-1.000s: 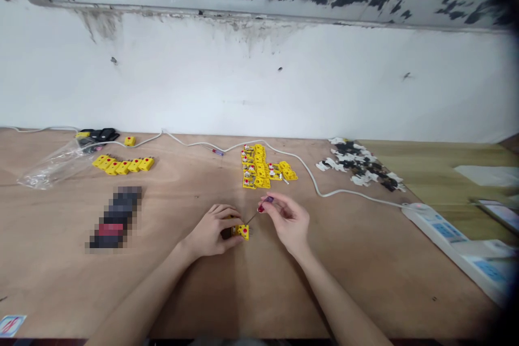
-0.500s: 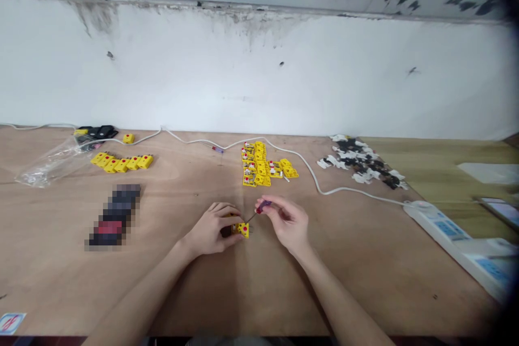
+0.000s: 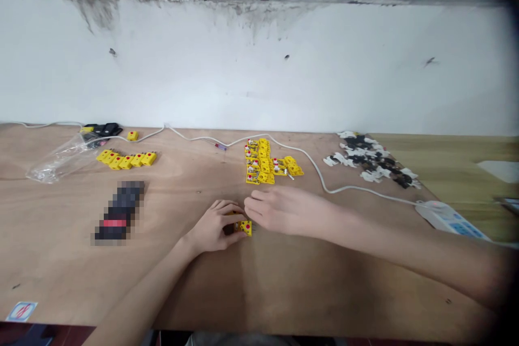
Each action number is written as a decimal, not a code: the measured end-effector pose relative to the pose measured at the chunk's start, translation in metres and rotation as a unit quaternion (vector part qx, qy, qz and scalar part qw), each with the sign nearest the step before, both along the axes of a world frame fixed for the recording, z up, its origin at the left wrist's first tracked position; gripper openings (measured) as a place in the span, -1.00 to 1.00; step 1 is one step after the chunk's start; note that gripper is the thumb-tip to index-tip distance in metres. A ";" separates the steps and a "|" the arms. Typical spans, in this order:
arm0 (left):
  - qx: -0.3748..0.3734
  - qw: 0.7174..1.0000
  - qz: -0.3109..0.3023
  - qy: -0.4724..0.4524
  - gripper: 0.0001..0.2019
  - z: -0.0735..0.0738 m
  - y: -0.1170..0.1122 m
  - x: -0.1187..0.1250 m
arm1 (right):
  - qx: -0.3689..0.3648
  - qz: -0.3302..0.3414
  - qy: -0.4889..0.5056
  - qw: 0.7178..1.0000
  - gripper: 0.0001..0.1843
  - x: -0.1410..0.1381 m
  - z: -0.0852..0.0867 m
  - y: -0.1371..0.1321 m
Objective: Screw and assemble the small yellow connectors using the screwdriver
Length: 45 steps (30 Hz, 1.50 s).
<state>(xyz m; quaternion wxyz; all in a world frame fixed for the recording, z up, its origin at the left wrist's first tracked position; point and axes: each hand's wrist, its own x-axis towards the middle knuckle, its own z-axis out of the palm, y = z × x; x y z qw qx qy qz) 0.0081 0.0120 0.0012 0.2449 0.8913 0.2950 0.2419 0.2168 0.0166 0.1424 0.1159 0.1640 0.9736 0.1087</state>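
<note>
My left hand [image 3: 214, 228] is closed around a small yellow two-pin plug [image 3: 247, 227] with a red dot, pressing it down near the middle of the table. Its metal pins point right, and the fingers hide its left part. Right beside the plug, my right hand [image 3: 270, 210] is closed, its fingertips bunched above and to the right of it. The screwdriver seen in this hand a moment ago is now hidden behind the hand. Behind the hands lie several yellow plug halves [image 3: 265, 162], some fitted with metal and white parts.
Several closed yellow plugs [image 3: 126, 161] form a row at left, near a clear plastic bag [image 3: 60, 159]. Another purple-handled screwdriver [image 3: 221, 146] lies by the white cable [image 3: 300, 147]. Black and white parts [image 3: 373, 159] are heaped at right, beyond the power strip [image 3: 450, 221]. A pixelated dark object [image 3: 119, 211] lies left.
My right hand has turned over and moved closer to the plug, its forearm swinging out to the right. The screwdriver has gone out of sight. My left hand keeps its hold.
</note>
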 end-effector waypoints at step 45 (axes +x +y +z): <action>0.006 1.000 -0.010 0.015 -0.70 -0.009 0.003 -0.002 | -0.252 -0.413 0.008 0.875 -0.78 -0.019 -0.008 0.006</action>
